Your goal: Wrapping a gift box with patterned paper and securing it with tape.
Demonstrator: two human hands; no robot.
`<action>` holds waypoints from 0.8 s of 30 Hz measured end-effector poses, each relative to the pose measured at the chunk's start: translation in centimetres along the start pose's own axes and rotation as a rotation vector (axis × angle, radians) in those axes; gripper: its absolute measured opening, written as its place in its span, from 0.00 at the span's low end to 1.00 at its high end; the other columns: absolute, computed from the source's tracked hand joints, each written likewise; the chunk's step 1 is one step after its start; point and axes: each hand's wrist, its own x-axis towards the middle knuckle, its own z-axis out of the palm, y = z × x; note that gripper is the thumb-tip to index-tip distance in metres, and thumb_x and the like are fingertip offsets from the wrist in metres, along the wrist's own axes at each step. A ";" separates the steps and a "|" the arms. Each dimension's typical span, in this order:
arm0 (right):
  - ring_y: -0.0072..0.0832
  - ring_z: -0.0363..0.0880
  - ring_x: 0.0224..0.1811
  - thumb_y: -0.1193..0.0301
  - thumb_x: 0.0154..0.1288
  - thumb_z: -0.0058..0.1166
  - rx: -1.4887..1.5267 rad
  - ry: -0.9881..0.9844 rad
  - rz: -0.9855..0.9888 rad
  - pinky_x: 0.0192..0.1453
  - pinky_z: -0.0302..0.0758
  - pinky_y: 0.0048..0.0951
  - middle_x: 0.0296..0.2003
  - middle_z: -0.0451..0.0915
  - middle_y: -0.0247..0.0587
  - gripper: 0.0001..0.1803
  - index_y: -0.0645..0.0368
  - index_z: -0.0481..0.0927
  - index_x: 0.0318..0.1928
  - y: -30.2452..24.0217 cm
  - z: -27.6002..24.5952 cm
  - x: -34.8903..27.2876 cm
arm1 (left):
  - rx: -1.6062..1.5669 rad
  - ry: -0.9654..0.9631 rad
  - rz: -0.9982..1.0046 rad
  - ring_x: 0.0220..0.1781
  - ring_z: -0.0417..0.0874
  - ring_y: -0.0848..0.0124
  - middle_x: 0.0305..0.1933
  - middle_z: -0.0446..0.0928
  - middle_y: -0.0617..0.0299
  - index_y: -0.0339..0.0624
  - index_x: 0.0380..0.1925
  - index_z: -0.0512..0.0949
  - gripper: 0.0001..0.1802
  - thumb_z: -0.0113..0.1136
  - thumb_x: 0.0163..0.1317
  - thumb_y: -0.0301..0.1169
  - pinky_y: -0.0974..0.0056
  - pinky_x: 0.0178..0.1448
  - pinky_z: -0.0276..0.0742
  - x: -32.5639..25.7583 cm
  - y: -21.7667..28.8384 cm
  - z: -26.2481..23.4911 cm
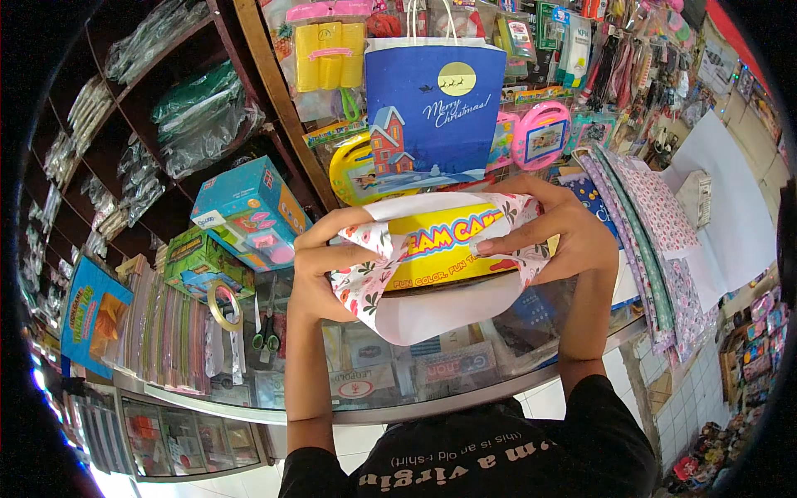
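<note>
A yellow box (444, 228) with bright lettering lies inside floral wrapping paper (432, 319) above the glass counter. One end of the box faces me, and white flaps of the paper stand out above and below it. The paper's flower-printed sides fold inward at both edges. My left hand (320, 257) grips the left side of the package. At the right side, my right hand (573, 236) holds the paper, with its fingers bent over the fold and onto the box's face. Parts of the fingers are hidden behind the package.
Scissors (266, 339) and a tape roll (222, 307) lie on the glass counter (365, 407) at left, near two boxes (253, 212). A blue gift bag (436, 112) stands behind the package. Patterned paper sheets (656, 216) hang over the right side.
</note>
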 end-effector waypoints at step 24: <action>0.35 0.63 0.61 0.68 0.25 0.72 0.277 0.198 0.100 0.64 0.59 0.35 0.61 0.61 0.44 0.61 0.58 0.51 0.65 0.3 0.9 0.1 | -0.460 0.244 -0.257 0.61 0.65 0.64 0.64 0.58 0.48 0.39 0.65 0.46 0.42 0.58 0.55 0.35 0.61 0.64 0.59 0.6 0.3 2.0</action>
